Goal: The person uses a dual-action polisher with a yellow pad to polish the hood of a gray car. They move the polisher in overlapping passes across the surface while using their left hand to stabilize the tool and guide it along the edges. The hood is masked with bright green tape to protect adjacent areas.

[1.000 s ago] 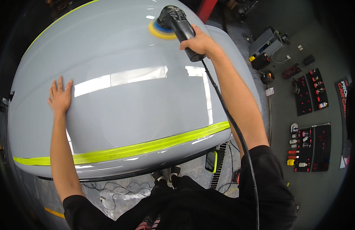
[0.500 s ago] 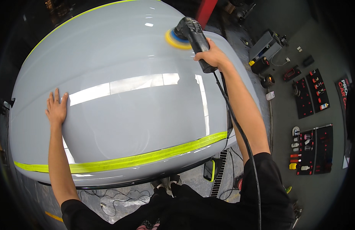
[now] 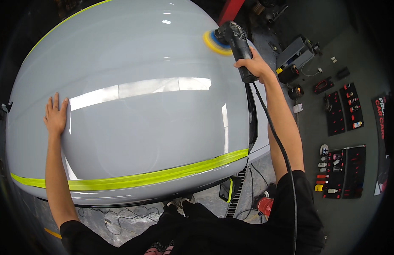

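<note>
My right hand (image 3: 255, 66) is wrapped round the body of a black car polisher (image 3: 236, 39) near the far right edge of a glossy grey car panel (image 3: 137, 131). The polisher's blue-backed yellow pad (image 3: 215, 46) lies against the paint, its rim blurred by motion. From the handle's rear a black cord (image 3: 278, 140) runs back over my right forearm. Farther left, my left hand (image 3: 56, 117) rests flat on the panel with fingers spread and nothing in it. A strip of yellow-green tape (image 3: 133, 183) follows the panel's near edge.
Wall boards (image 3: 352, 108) with bottles and tools hang at the right, near a grey cart (image 3: 292, 54). A red post (image 3: 232, 10) stands beyond the car. Below the near edge are a taped black mirror-like part (image 3: 226, 190), a red container (image 3: 265, 205), a floor grate (image 3: 238, 195) and loose cables (image 3: 124, 219).
My right hand has carried the polisher rightward across the panel, closer to its far right edge. My left hand stays flat on the paint, while the whole view has shifted slightly.
</note>
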{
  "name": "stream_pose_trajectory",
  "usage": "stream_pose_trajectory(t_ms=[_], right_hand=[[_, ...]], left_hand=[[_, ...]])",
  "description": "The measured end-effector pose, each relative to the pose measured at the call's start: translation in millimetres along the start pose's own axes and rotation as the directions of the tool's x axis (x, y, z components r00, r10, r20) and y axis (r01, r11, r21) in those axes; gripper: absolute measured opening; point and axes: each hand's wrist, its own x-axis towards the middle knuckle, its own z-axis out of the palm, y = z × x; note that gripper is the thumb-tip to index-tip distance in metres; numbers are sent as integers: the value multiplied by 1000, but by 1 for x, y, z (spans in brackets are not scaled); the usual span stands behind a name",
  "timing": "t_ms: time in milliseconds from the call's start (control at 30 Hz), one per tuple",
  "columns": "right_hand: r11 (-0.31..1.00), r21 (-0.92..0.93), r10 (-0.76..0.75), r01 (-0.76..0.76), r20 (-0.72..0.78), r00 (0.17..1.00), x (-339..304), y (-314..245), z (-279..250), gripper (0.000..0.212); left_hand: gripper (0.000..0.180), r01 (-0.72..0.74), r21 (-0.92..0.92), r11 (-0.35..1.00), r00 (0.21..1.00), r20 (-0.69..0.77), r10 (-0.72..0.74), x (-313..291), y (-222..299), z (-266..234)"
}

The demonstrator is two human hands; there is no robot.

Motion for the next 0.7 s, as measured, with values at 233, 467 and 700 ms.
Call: stream_pose_trajectory(t_ms=[233,467,700], right_hand=[[994,31,108,-108,8,994,-3,8,-15,110],[958,210,183,-194,68,981,11,24,-23,110],[946,234,219,-223,42,975,26,17,-18,102]], left_hand=[[78,1,22,1000,1000,3,-1,2,-5,6],[78,17,57,998,1000,-4,-17,0,-5,5],[77,27,61,998,999,-28,-25,-9,0,2]])
